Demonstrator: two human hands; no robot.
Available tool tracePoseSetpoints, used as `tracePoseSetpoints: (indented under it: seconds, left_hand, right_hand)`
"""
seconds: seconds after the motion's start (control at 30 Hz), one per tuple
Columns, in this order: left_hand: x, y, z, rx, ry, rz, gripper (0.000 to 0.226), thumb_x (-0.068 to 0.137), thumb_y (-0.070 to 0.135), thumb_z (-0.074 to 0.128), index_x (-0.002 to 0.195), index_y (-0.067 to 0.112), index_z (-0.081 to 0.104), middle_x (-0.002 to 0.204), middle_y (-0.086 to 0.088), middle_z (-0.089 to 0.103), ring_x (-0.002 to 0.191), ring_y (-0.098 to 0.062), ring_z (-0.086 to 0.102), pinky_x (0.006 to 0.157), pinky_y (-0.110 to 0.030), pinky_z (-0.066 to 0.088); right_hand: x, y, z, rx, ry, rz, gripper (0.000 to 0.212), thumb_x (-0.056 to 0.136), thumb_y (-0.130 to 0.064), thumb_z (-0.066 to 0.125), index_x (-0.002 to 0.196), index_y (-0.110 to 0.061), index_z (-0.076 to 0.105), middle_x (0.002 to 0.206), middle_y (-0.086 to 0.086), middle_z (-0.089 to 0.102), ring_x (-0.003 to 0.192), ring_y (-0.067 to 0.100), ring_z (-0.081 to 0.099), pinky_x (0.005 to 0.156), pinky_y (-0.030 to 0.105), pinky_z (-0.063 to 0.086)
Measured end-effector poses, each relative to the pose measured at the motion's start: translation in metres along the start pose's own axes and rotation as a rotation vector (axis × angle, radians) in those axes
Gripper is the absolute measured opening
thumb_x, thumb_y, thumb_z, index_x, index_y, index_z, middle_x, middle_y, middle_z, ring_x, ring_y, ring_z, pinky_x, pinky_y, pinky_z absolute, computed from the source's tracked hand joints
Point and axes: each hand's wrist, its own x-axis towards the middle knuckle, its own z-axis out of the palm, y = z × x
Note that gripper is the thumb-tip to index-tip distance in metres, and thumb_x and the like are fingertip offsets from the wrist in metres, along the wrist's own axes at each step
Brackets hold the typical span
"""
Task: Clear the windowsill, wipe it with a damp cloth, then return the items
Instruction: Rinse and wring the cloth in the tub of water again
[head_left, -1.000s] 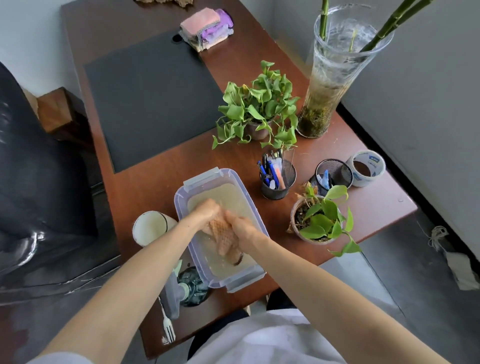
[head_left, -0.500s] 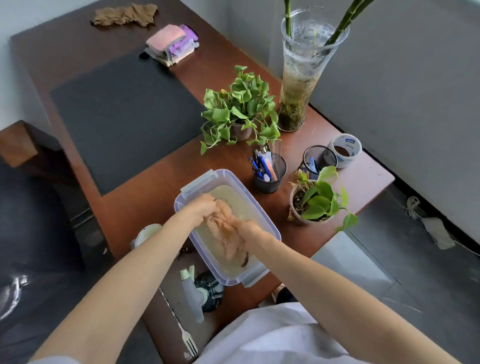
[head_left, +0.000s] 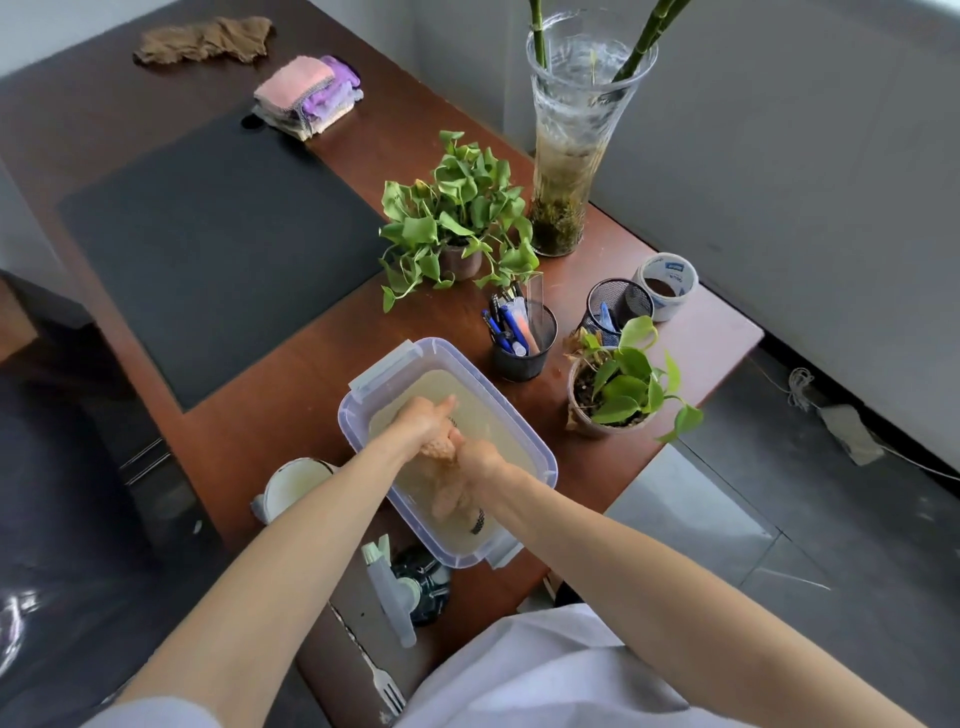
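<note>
A clear plastic tub (head_left: 524, 426) with cloudy water stands near the front edge of the brown desk (head_left: 291, 410). Over it, my left hand (head_left: 423, 418) and my right hand (head_left: 480, 460) both grip a wet peach cloth (head_left: 445, 486), twisted into a roll between them. The cloth's lower end hangs into the tub. On the desk stand a leafy pothos (head_left: 457, 218), a small potted plant (head_left: 615, 392), a tall glass vase with bamboo stalks (head_left: 569, 156), a pen cup (head_left: 524, 340), a mesh cup (head_left: 618, 306) and a tape roll (head_left: 667, 283).
A black mat (head_left: 218, 244) covers the desk's left part. Folded pink and purple cloths (head_left: 306, 96) and a brown rag (head_left: 202, 41) lie at the far end. A white mug (head_left: 298, 480), a bottle (head_left: 389, 587) and a fork (head_left: 382, 675) sit near me. A grey wall runs on the right.
The view has tilted up and pulled back, showing more of the desk's far end. Both hands stay on the cloth over the tub, twisting it tighter.
</note>
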Motion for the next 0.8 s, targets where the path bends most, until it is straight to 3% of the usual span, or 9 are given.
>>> tracePoseSetpoints:
  seconds: [0.07,0.17,0.27,0.37,0.43,0.53,0.63,0.73,0.8]
  left_hand:
    - [0.004,-0.001,-0.005,0.015,0.079,0.006,0.054,0.097,0.055,0.031,0.114,0.01,0.057,0.108,-0.01,0.057,0.108,-0.031,0.052,0.093,-0.04,0.04]
    - [0.011,-0.006,-0.014,-0.013,0.076,0.046,0.049,0.092,0.058,0.043,0.106,0.014,0.056,0.109,-0.009,0.06,0.102,-0.027,0.054,0.091,-0.04,0.043]
    - [0.016,-0.01,-0.027,0.055,-0.098,0.133,0.03,0.087,0.041,0.064,0.1,0.013,0.065,0.1,-0.004,0.065,0.094,-0.02,0.058,0.079,-0.031,0.046]
    - [0.018,-0.011,-0.031,0.181,0.015,0.189,0.027,0.092,0.03,0.058,0.106,0.008,0.065,0.101,-0.007,0.065,0.098,-0.025,0.059,0.076,-0.03,0.043]
    - [0.02,-0.011,-0.026,0.271,0.16,0.204,0.03,0.097,0.029,0.049,0.109,0.005,0.063,0.106,-0.012,0.065,0.102,-0.028,0.058,0.077,-0.032,0.04]
    - [0.019,-0.01,-0.021,0.291,0.24,0.218,0.037,0.102,0.027,0.036,0.111,0.003,0.062,0.108,-0.015,0.064,0.103,-0.03,0.058,0.076,-0.032,0.039]
    - [0.021,-0.008,-0.027,0.09,0.129,0.154,0.042,0.102,0.03,0.032,0.118,0.001,0.058,0.113,-0.016,0.061,0.107,-0.031,0.055,0.085,-0.037,0.043]
    - [0.021,-0.01,-0.038,-0.154,-0.077,0.065,0.044,0.099,0.037,0.039,0.129,0.006,0.051,0.125,-0.013,0.057,0.117,-0.031,0.051,0.101,-0.046,0.042]
    - [0.019,-0.011,-0.046,-0.202,-0.172,0.081,0.04,0.098,0.037,0.045,0.124,0.008,0.055,0.125,-0.01,0.059,0.118,-0.029,0.052,0.104,-0.047,0.04]
  right_hand:
    - [0.003,0.003,-0.001,0.051,0.051,0.005,0.043,0.103,-0.038,0.032,0.135,-0.011,0.045,0.138,0.016,0.049,0.126,0.036,0.045,0.11,0.048,0.032]
    - [0.016,0.007,-0.007,0.139,0.096,-0.001,0.055,0.101,-0.049,0.025,0.131,-0.009,0.048,0.129,0.012,0.057,0.119,0.029,0.053,0.103,0.042,0.038]
    - [0.018,0.008,-0.011,0.135,0.079,-0.064,0.042,0.1,-0.037,0.041,0.126,-0.005,0.05,0.123,0.012,0.06,0.109,0.027,0.058,0.097,0.039,0.043]
    - [0.018,0.008,-0.009,-0.066,0.047,-0.15,0.027,0.093,-0.016,0.058,0.116,-0.002,0.055,0.112,0.01,0.06,0.087,0.018,0.058,0.075,0.029,0.051]
    - [0.02,0.006,-0.008,-0.149,0.103,-0.16,0.019,0.089,-0.008,0.063,0.106,-0.004,0.057,0.111,0.011,0.06,0.097,0.022,0.059,0.084,0.034,0.052]
    - [0.018,0.003,-0.009,-0.215,0.128,-0.151,0.024,0.087,-0.006,0.062,0.11,-0.003,0.062,0.111,0.014,0.063,0.103,0.028,0.061,0.092,0.039,0.052]
    - [0.021,0.004,-0.012,-0.241,0.103,-0.097,0.025,0.087,-0.002,0.051,0.11,-0.005,0.062,0.109,0.015,0.063,0.098,0.029,0.062,0.089,0.042,0.054]
    - [0.015,0.002,-0.019,-0.175,0.112,-0.093,0.028,0.09,0.003,0.038,0.106,-0.005,0.06,0.089,0.011,0.059,0.079,0.024,0.057,0.076,0.035,0.053]
    - [0.01,0.001,-0.021,-0.092,0.11,-0.08,0.03,0.098,-0.007,0.032,0.111,-0.01,0.058,0.085,0.007,0.056,0.076,0.021,0.054,0.077,0.036,0.048]
